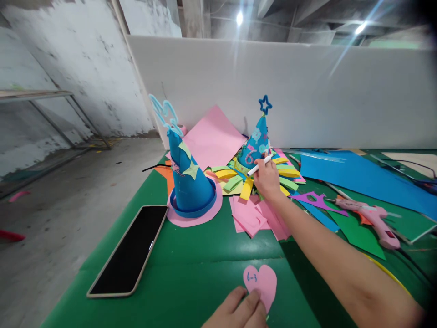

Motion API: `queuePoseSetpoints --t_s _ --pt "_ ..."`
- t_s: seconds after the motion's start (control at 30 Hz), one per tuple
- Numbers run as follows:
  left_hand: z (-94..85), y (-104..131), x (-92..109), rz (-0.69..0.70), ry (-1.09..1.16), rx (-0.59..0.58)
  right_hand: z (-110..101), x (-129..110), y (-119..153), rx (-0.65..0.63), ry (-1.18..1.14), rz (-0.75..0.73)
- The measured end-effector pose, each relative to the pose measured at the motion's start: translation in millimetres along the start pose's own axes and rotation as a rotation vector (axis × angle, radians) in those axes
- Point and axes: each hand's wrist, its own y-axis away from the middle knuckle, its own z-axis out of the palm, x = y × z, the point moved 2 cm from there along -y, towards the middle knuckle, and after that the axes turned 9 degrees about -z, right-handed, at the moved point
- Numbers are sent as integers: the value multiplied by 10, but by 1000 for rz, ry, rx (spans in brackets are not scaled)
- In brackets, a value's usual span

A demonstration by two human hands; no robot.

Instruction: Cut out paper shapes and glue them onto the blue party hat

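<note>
Near the front of the green table, the fingers of my left hand (239,310) close over the lower left of a pink paper heart (268,282). Blue writing on the heart reads "6-3"; my thumb is hidden. My right hand (268,179) reaches forward, closed around a white marker pen (253,171). It is in front of a blue cone hat (247,157) with stickers, a yellow and green paper fringe and a dark blue star on top. To the left stands another blue cone hat (191,193) with pale green stars, a light blue looped topper and a pink brim.
A black-screened phone (131,253) lies at the table's left edge. Pink paper pieces (249,216) lie below my right wrist. Rightward are a purple paper scrap (316,199), a pink glue gun (377,223) with its cord, and a blue sheet (362,177). A white panel (290,91) stands behind.
</note>
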Motion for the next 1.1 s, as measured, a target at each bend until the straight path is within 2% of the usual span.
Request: queuePoseSetpoints --t_s 0.37,0.63,0.77,0.9,1.0,1.03,1.1 --pt "22 48 3 -1 6 -10 -17 71 0 10 -79 42" --pt "43 93 9 5 2 -25 -123 96 72 41 -263 92" --pt "17 91 2 78 6 -65 -361 44 126 108 -442 170" --pt "-12 90 -9 112 11 -141 -766 -108 294 110 -688 259" --pt "-31 87 -15 129 18 -157 -1091 -258 525 117 -839 327" --pt "-36 87 -17 137 22 -159 -1176 -298 626 157 -995 412" --pt "-47 89 -20 146 26 -175 -1288 -378 850 139 -1220 591"
